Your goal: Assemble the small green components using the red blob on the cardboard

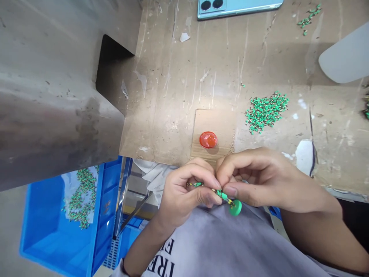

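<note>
Both hands meet in front of the grey shirt, just off the table's near edge. My left hand (191, 192) pinches a thin string of small green and yellow parts (221, 194) between thumb and forefinger, with more green pieces showing inside its curled fingers. My right hand (253, 181) closes thumb and forefinger on the same string, and its fingertips nearly touch those of the left. From the string's lower right end hangs a round green disc (235, 207). Above the hands, a small red dish (208, 140) rests on a cardboard piece (215, 119).
A pile of small green parts (266, 111) lies right of the cardboard. At the top are a light blue phone (242, 8) and a few green parts (309, 17); a white object (346, 54) is at right. Left stand a metal housing (52, 92) and a blue bin (43, 215).
</note>
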The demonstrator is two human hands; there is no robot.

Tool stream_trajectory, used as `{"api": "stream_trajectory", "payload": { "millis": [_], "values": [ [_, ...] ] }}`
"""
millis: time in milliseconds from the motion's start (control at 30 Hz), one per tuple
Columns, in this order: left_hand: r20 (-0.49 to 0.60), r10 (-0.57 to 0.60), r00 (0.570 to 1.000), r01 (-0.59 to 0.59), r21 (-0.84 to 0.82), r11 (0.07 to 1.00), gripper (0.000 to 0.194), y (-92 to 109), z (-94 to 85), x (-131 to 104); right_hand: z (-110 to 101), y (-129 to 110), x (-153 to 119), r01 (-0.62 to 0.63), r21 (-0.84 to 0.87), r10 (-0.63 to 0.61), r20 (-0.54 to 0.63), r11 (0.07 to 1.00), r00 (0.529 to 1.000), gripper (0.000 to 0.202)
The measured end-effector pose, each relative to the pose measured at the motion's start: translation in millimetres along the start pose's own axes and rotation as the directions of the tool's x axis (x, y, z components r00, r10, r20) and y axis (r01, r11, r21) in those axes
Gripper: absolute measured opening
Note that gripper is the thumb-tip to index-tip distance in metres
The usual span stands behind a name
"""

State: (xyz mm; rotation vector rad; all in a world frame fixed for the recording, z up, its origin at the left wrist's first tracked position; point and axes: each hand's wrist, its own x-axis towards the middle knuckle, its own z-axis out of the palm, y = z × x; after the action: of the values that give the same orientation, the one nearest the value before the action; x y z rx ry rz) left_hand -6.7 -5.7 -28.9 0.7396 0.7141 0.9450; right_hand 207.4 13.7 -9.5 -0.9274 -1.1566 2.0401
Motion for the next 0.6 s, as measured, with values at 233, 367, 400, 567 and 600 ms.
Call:
{"api": "stream_trajectory", "payload": {
  "millis": [233, 367, 400, 567, 600],
  "values": [
    [0.013, 0.024, 1.000, -0.024, 0.029, 0.999, 0.013, -0.1, 0.5, 2.7, 3.5, 0.5, 0.3, -0.011, 0.017, 0.011, -0.013, 1.000, 1.000, 0.024],
    [0.010, 0.080, 0.997, -0.080, 0.080, 0.994, 0.010, -1.0, -0.7, 1.6, 3.1, 0.6, -0.1, -0.012, 0.014, 0.013, -0.021, 1.000, 1.000, 0.022],
    [0.001, 0.102, 0.995, -0.101, 0.109, 0.989, 0.010, -1.0, -1.0, 0.9, 2.9, 0.3, -0.4, -0.014, 0.014, 0.015, -0.019, 1.000, 1.000, 0.021],
    [-0.012, 0.203, 0.979, -0.192, 0.287, 0.939, 0.010, 2.5, 0.1, -0.7, -0.5, -3.2, -1.7, -0.002, -0.014, 0.003, 0.028, 1.000, 1.000, 0.019],
    [0.001, 0.221, 0.975, -0.210, 0.313, 0.926, 0.010, 3.8, 0.7, -0.1, -1.2, -3.8, -1.9, 0.004, -0.023, -0.003, 0.042, 1.000, 0.999, 0.019]
  ]
}}
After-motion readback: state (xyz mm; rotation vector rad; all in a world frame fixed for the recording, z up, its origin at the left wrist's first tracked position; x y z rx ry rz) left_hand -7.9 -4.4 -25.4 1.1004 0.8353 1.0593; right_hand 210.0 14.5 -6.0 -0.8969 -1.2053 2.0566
